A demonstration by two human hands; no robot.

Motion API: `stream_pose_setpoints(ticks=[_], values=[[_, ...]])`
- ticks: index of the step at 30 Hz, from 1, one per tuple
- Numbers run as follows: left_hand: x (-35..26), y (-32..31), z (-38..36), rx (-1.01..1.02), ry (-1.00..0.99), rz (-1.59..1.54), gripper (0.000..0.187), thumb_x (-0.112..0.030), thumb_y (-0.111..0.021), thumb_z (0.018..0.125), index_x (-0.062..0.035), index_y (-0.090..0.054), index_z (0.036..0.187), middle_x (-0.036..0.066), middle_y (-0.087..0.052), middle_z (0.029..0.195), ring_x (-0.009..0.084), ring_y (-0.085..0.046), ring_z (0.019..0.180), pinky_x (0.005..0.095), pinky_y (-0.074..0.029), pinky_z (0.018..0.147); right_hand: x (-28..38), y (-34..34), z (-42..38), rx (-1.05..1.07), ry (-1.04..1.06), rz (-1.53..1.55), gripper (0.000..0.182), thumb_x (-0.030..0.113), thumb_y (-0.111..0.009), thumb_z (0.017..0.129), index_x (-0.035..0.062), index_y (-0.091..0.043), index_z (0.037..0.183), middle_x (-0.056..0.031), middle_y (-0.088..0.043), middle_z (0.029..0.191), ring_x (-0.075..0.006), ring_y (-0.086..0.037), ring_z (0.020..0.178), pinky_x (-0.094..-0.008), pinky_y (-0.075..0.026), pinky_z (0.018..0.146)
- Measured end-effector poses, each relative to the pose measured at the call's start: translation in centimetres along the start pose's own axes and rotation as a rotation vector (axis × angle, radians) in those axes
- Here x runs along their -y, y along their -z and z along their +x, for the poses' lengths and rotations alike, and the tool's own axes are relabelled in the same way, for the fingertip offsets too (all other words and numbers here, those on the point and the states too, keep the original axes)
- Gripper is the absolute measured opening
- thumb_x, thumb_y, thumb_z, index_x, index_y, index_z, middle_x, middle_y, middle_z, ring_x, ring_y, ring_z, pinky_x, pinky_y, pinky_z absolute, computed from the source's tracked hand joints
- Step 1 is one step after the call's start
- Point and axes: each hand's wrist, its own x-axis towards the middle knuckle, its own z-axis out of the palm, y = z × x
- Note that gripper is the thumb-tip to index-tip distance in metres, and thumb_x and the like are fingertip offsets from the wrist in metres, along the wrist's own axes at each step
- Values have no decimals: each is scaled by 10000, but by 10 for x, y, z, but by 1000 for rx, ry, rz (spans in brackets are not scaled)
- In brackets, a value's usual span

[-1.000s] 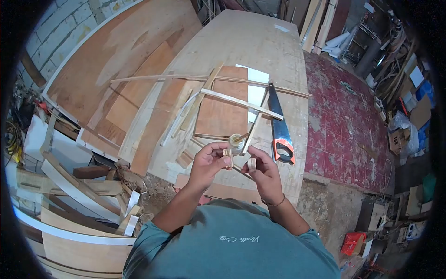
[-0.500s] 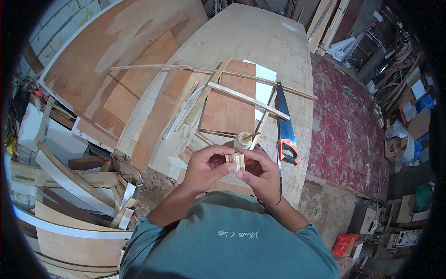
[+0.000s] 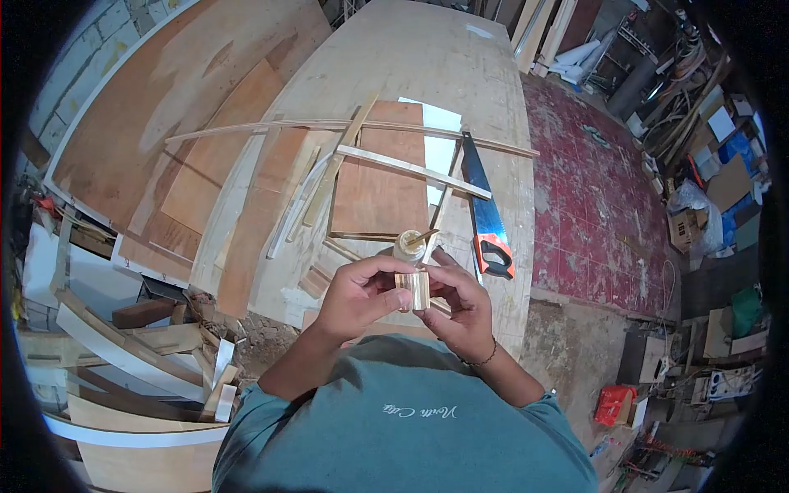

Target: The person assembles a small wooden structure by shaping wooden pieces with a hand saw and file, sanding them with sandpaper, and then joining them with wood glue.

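Observation:
A small block of striped, layered wood strips (image 3: 413, 290) is held up in front of my chest. My left hand (image 3: 366, 297) pinches its left side between thumb and fingers. From the other side, my right hand (image 3: 458, 302) grips the block's right edge, thumb low and fingers behind. Just beyond the block stands an open jar (image 3: 408, 246) with a wooden stick (image 3: 423, 236) leaning out of its mouth. Some of the fingers behind the block are hidden.
A handsaw (image 3: 483, 205) with an orange-black handle lies right of a reddish wooden board (image 3: 380, 193). Thin wood strips (image 3: 415, 171) cross that board. The plywood worktop (image 3: 411, 57) stretches away ahead. Curved wooden pieces (image 3: 123, 345) are stacked at the lower left.
The block has turned a little and its striped face shows wider now. Both hands still hold it. The whole surroundings have shifted left in view as the camera turned.

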Motion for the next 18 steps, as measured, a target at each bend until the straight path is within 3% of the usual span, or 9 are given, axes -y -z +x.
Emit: stream_pose_setpoints(ticks=[16, 18], values=[[7, -1, -2, -53, 35, 51, 280, -1, -656, 822, 35, -578, 1089, 94, -614, 1006, 132, -604, 885, 275, -514, 749, -8, 4, 0, 7, 74, -268, 502, 36, -750, 701, 3, -553, 1162, -149, -592, 1059, -231, -614, 926, -325, -506, 811], [10, 0, -2, -62, 15, 69, 286, 19, -666, 807, 23, -575, 1078, 90, -612, 1011, 126, -598, 895, 269, -509, 757, -4, 2, 2, -3, 5, -237, 479, 92, -786, 660, 57, -565, 1083, -54, -602, 988, -191, -600, 971, -522, -242, 1111]])
